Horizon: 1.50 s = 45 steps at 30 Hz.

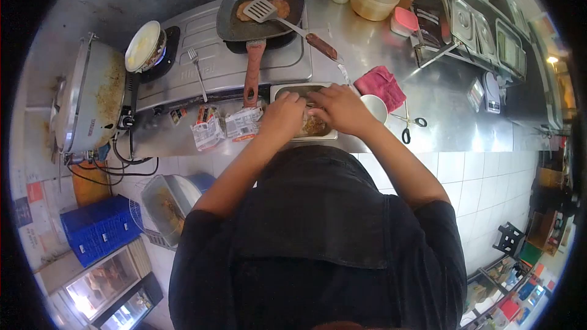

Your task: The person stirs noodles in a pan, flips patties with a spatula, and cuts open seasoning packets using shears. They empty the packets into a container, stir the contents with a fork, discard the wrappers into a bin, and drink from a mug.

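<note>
Both hands work close together over a rectangular metal tray (334,137) at the counter's front edge. Brown, crumbly-looking food (314,127) shows in its near part. My left hand (285,117) is closed, its fingers curled above the tray's left half. From the right, my right hand (342,109) reaches in with bent fingers and its thumb towards the left hand. What the fingers pinch is hidden. A white bowl (375,107) stands right beside my right hand. Left of the tray lie torn white-and-orange wrappers (243,123) and a crumpled packet (208,132).
A square pan (226,21) with a browned patty (281,8) and a spatula (263,9) sits on the stove, its handle pointing at my hands. A pot (145,47) stands over a lit flame. Red cloth (382,87) and scissors (408,123) lie to the right.
</note>
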Motion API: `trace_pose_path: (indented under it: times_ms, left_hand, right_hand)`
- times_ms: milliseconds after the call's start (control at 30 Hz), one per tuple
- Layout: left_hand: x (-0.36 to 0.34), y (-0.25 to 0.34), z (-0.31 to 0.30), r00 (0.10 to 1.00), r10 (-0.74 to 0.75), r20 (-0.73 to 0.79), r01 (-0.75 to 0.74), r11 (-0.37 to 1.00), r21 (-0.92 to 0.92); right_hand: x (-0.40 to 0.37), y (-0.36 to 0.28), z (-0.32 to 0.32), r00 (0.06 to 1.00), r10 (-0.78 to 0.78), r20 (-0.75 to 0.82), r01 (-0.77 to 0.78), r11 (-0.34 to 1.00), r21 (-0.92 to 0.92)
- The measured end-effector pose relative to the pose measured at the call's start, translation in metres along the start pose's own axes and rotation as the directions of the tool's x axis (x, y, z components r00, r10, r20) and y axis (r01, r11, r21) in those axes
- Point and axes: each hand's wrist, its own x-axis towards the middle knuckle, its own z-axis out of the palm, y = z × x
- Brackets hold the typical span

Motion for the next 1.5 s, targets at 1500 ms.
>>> trace_pose_path:
  times_ms: [1500]
  left_hand:
    - [-0.01,0.002,0.003,0.942,-0.32,-0.098,0.147,0.661,-0.736]
  right_hand:
    - [0.024,0.031,0.027,0.97,-0.17,0.172,0.068,0.875,0.48]
